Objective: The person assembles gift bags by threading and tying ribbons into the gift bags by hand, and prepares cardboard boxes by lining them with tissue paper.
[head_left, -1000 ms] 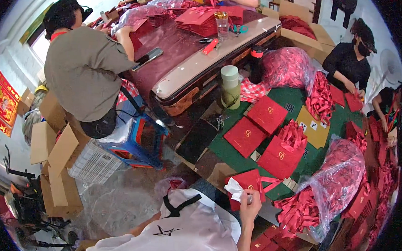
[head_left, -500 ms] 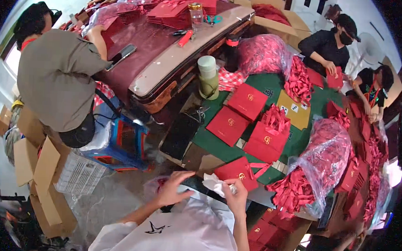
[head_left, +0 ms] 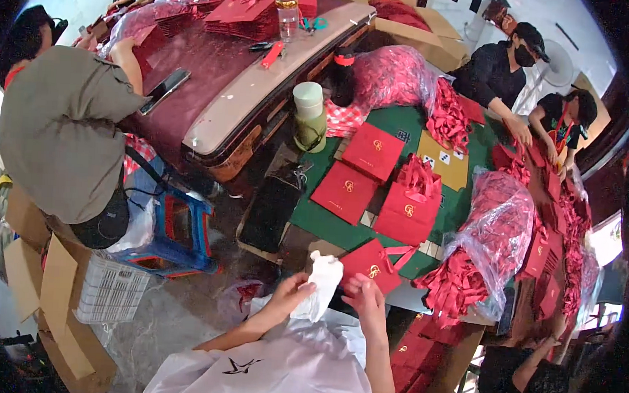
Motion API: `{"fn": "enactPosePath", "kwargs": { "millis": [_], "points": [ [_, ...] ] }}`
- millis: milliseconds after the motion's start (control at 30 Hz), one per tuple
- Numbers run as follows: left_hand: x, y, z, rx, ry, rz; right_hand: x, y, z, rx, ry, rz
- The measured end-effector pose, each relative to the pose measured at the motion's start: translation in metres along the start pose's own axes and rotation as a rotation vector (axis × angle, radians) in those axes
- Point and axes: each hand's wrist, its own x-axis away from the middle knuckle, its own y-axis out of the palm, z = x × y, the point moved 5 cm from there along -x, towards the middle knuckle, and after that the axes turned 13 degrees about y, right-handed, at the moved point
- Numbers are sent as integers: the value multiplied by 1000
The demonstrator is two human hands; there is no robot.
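A crumpled white tissue, or thin cloth, hangs upright in front of my body. My left hand pinches its left edge between thumb and fingers. Just to the right, my right hand is raised with fingers loosely bent and a little apart, and nothing shows in it. Behind that hand lies a red paper bag with a gold emblem and a ribbon handle, at the table's near edge.
More red bags lie on the green tabletop, beside a black bag and a pale green bottle. Plastic-wrapped red ribbons crowd the right. A person sits at left near cardboard boxes; others work at right.
The tissue has passed from my right hand to my left and hangs more spread out. My left hand has moved right and closed on it. The view has shifted slightly.
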Motion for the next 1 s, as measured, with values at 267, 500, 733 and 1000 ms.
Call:
{"fn": "enactPosePath", "kwargs": {
  "millis": [267, 500, 733, 1000],
  "points": [
    [0, 6, 21, 34, 37, -112, -2, 42, 10, 0, 170, -383],
    [-2, -6, 42, -585, 238, -123, 7, 34, -12, 106, -96, -184],
    [6, 35, 136, -676, 835, -225, 65, 54, -77, 279, -795, 27],
    [35, 59, 222, -222, 576, -688, 137, 90, -150, 380, -1272, -23]
  ]
}}
